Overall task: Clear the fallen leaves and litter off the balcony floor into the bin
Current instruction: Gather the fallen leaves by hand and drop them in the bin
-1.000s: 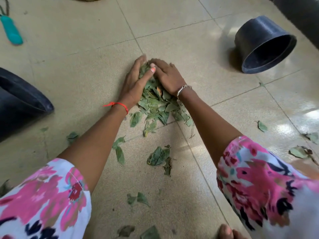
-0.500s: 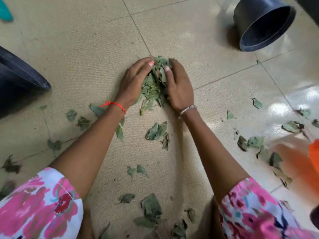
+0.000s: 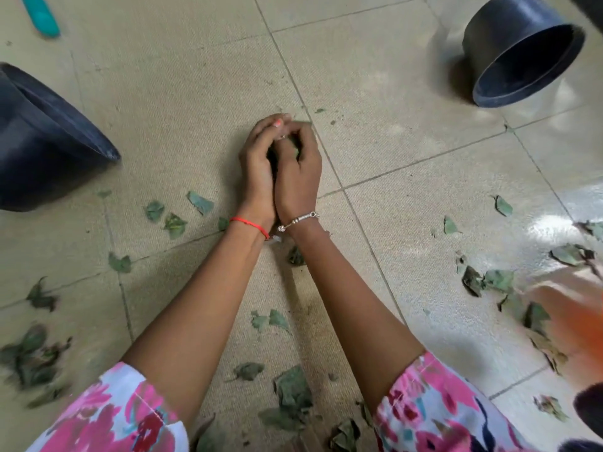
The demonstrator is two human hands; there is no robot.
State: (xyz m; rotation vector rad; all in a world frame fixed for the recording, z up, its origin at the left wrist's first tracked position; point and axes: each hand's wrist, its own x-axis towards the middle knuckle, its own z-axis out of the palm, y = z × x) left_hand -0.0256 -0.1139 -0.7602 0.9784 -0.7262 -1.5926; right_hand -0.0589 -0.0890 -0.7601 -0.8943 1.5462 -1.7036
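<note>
Your left grip (image 3: 257, 164) and your right grip (image 3: 298, 172) are pressed together side by side, low over the tiled floor (image 3: 195, 93). The fingers of both are curled inward and close around a bunch of leaves (image 3: 296, 152). Only some green pieces of it show in the gap between the two grips, and how big the bunch is you cannot tell. A red thread (image 3: 249, 225) is on your left wrist and a silver bracelet (image 3: 298, 220) on your right wrist.

Many loose leaves (image 3: 199, 202) lie on the floor around your arms: some to the left of the wrists, some between the forearms, more near your flowered sleeves (image 3: 107, 419), and a group to the right on the shiny tiles.

A dark container (image 3: 42, 141) stands at the left edge, well apart from the grips, with its rim toward them. A black pot (image 3: 522, 53) lies on its side at the upper right, its mouth toward the lower right. Which of the two is the bin is not clear. A teal handle (image 3: 40, 14) lies at the upper left. Something orange and blurred (image 3: 580, 321) is at the right edge.
</note>
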